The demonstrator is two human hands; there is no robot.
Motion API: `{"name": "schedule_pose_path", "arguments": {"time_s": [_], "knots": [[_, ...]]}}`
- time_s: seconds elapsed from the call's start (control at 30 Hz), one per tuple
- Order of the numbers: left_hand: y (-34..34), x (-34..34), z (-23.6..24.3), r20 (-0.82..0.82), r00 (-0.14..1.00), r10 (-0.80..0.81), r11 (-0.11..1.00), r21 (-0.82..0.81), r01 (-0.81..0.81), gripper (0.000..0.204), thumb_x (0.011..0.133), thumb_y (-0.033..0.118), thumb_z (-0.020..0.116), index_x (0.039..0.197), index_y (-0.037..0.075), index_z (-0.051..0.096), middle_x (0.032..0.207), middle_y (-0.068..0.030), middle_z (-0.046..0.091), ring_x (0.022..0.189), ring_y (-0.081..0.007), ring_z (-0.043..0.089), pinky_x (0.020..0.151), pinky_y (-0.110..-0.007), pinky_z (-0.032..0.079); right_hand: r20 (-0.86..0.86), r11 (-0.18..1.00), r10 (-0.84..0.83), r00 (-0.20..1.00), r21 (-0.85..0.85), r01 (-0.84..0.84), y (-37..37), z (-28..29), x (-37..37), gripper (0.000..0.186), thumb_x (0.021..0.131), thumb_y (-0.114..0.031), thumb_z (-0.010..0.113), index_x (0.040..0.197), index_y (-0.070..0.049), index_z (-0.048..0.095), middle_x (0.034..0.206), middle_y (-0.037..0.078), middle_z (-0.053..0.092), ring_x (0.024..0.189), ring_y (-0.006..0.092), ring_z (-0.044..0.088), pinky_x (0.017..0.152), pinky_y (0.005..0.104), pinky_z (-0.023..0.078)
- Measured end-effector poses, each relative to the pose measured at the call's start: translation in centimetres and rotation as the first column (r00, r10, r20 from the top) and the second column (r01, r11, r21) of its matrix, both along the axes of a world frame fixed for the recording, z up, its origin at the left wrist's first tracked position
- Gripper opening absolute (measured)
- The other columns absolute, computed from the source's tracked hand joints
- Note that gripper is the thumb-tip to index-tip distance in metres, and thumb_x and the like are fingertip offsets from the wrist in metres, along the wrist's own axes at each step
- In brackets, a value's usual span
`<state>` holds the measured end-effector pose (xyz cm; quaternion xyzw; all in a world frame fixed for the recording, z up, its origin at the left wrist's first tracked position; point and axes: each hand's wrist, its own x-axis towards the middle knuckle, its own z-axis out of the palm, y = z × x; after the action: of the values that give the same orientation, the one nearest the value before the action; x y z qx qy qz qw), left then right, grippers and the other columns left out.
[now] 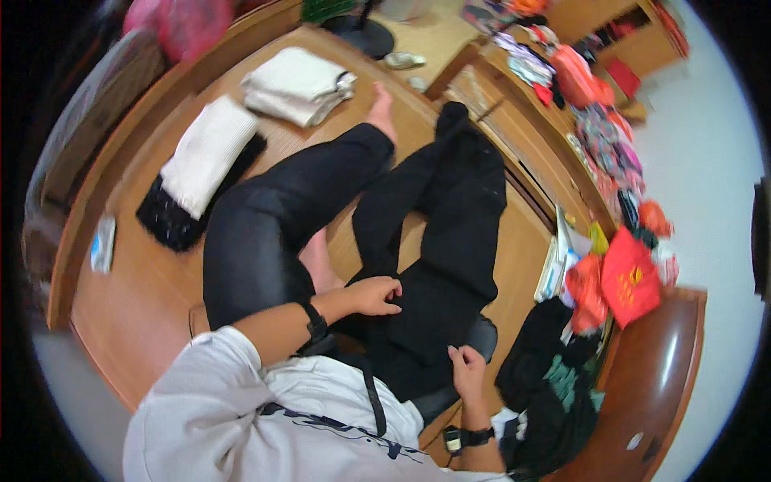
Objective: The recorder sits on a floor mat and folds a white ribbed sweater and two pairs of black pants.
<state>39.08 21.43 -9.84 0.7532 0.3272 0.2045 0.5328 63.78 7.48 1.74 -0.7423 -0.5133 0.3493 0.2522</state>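
Note:
A black garment [458,225] with two long leg- or sleeve-like parts lies spread over my lap and the wooden surface. One of those parts bends outward to the left. My left hand [376,296] rests over its near left side, fingers loosely curled and a gap between thumb and fingers. At the garment's near right edge, my right hand [467,371] is closed, thumb and fingers pinching the black cloth. To the left, a folded white ribbed garment [210,153] lies on a folded black fuzzy one [173,217]. Farther off sits a folded cream garment [295,84].
My bent left leg [257,217] stretches across the wooden surface [120,321]. A small white-and-blue packet [103,243] lies near its left edge. Crumpled dark clothes [554,394] are heaped at the right. Red bags [630,277] and more clothing line the right side.

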Motion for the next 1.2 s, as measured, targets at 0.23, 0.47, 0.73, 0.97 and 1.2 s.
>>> {"name": "schedule_pose_path", "arguments": {"time_s": [0.23,0.47,0.73,0.97,1.2], "knots": [[-1.5,1.2,1.6,-0.318,0.944,0.088,0.996,0.009,-0.090,0.072,0.072,0.061,0.062,0.099,-0.006,0.057,0.104,-0.0231,0.059,0.096,-0.0370,0.058,0.086,-0.043,0.047,-0.142,0.984,-0.151,0.978,-0.117,0.135,-2.9,0.9,-1.9,0.028,0.080,-0.011,0.070,0.097,-0.007,0.048,0.075,-0.003,0.046,0.068,0.0057,0.041,0.059,0.0209,0.034],[0.5,1.4,3.5,-0.481,0.876,-0.032,0.973,-0.215,-0.083,0.072,0.074,0.064,0.059,0.097,-0.004,0.066,0.106,-0.0202,0.063,0.100,-0.0328,0.060,0.085,-0.041,0.048,-0.168,0.963,-0.264,0.950,-0.104,0.249,-4.3,-0.4,-1.4,0.056,0.074,-0.008,0.073,0.119,-0.001,0.041,0.105,0.011,0.055,0.096,0.0188,0.054,0.083,0.0273,0.043],[0.8,2.9,0.3,-0.326,0.945,-0.014,0.964,-0.257,-0.074,0.043,0.077,0.042,0.056,0.083,0.002,0.069,0.091,-0.0199,0.066,0.087,-0.0350,0.062,0.076,-0.043,0.049,0.200,0.999,-0.031,0.979,-0.014,0.034,-2.9,0.2,-3.4,0.078,0.065,-0.020,0.082,0.125,0.002,0.036,0.117,0.020,0.050,0.109,0.0276,0.049,0.095,0.0355,0.039],[1.2,2.4,5.0,0.064,0.998,0.017,0.755,-0.655,0.029,0.027,0.073,0.026,0.066,0.063,0.007,0.051,0.062,-0.0072,0.052,0.060,-0.0184,0.052,0.053,-0.033,0.043,0.306,0.997,-0.051,0.951,0.064,0.033,-2.1,2.0,-4.5,0.066,0.073,-0.001,0.068,0.133,-0.006,0.040,0.110,0.008,0.049,0.100,0.0178,0.050,0.089,0.0287,0.041],[0.2,2.5,5.9,0.222,0.968,0.115,0.631,-0.769,0.101,0.030,0.074,0.020,0.070,0.075,0.012,0.041,0.069,-0.0057,0.048,0.063,-0.0162,0.053,0.053,-0.030,0.048,0.698,0.969,0.124,0.705,0.068,-0.237,-1.6,2.9,-5.3,0.051,0.065,0.001,0.065,0.114,-0.010,0.060,0.125,0.015,0.047,0.113,0.0319,0.043,0.099,0.0385,0.034]]}}
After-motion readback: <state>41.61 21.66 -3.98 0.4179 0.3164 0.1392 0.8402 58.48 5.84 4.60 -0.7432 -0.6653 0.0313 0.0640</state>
